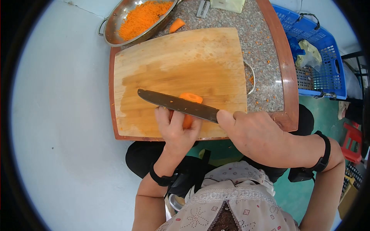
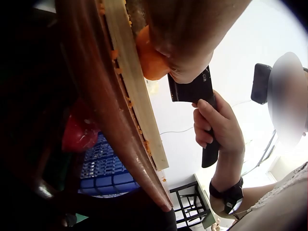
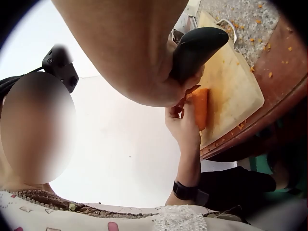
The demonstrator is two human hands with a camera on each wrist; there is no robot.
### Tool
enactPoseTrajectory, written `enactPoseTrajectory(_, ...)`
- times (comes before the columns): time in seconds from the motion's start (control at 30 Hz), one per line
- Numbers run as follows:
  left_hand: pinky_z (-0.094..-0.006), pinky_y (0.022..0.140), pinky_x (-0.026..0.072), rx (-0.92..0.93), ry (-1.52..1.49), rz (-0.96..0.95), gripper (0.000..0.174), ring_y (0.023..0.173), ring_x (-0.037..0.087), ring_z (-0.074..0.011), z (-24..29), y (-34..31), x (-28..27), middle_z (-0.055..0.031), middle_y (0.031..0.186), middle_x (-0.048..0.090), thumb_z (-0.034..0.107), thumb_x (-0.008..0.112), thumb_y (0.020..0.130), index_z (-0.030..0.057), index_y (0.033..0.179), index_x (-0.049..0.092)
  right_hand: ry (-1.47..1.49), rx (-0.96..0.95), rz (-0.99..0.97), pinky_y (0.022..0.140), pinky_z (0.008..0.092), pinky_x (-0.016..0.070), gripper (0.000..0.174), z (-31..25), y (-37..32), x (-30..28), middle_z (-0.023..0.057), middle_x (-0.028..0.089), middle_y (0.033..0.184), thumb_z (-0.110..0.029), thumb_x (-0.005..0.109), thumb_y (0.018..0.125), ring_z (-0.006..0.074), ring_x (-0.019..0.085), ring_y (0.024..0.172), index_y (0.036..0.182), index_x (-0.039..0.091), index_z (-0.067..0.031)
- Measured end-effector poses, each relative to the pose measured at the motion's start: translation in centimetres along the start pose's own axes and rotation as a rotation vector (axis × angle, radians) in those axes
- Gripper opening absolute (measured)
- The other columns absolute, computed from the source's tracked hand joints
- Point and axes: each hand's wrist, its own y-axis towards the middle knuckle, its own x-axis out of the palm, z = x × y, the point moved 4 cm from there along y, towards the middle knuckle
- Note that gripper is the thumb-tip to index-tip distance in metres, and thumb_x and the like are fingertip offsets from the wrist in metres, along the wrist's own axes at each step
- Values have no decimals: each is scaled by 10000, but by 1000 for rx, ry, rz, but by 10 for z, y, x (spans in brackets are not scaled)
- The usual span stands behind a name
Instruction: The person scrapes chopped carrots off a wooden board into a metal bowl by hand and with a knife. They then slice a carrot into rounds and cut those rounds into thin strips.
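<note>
A peeled carrot (image 1: pixel 191 97) lies on the wooden cutting board (image 1: pixel 216 73), its far end showing beyond the blade in the head view. My left hand (image 1: pixel 177 131) holds the carrot's near part, with the fingers bent over it close to the blade. My right hand (image 1: pixel 256 134) grips a broad dark knife (image 1: pixel 177 104) whose blade crosses above the carrot, tip pointing left. From the right wrist, the black handle (image 3: pixel 197 50) fills the palm and the orange carrot (image 3: pixel 201 108) shows beneath. In the left wrist view the carrot (image 2: pixel 153 62) sits at the board's edge.
A metal pan (image 1: pixel 133 37) with shredded carrot stands at the back left, beside a carrot piece (image 1: pixel 177 25). A grater-like metal tool (image 1: pixel 203 8) lies at the back. The board has a metal handle (image 1: pixel 252 79). A blue basket (image 1: pixel 331 57) stands right of the table.
</note>
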Motion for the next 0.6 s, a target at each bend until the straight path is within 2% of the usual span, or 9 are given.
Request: enactPoseTrajectory(0.6, -381, 696, 414, -3, 39, 11, 323, 814, 472, -306, 1, -2, -2, -128, 916, 514, 24, 700, 611, 36, 931, 652, 34, 37, 10, 478, 334, 510, 207, 0, 23, 9, 123, 596, 590, -61, 601, 779, 271, 652, 557, 890, 442, 12)
